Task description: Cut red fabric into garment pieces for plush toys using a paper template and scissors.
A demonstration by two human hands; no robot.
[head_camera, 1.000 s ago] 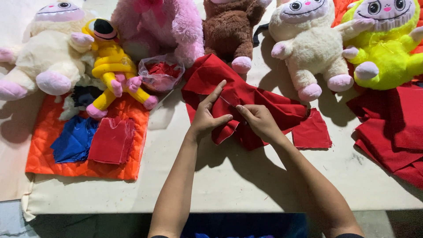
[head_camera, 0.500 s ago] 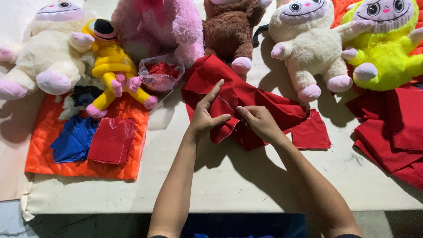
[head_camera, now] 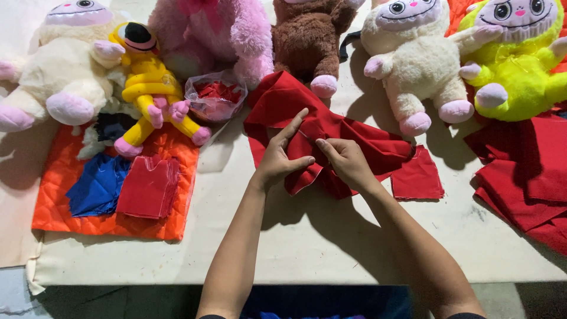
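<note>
Both hands are working at the middle of the tabletop (head_camera: 307,248) right now, the left hand (head_camera: 282,158) and the right hand (head_camera: 345,160) meeting on a crumpled piece of red cloth (head_camera: 354,139). Left hand is pressing down on the fabric with its index finger stretched up and away and the thumb angling inward, while the right hand is curling its fingers and pinching a fold of the same cloth just beside the left thumb. So both are gripping or pinning fabric, neither one lying loose. That cloth is lying directly under and beyond the hands, its long run stretching from the upper left, near the brown plush toy (head_camera: 310,41), down to the right toward a flat red square patch (head_camera: 418,180). Most of the bunched length is trailing off on the right hand's side, so that hand is sitting nearer the bulk. Off to the left, a yellow plush toy (head_camera: 147,88) is resting above an orange quilted mat (head_camera: 106,212) carrying blue and red cut pieces, and a clear bag of red scraps (head_camera: 215,95) is sitting close by. Set against half a second back, almost nothing is shifting: hands, cloth and toys are holding the same places, with the fingers only slightly adjusted on the fold.
</note>
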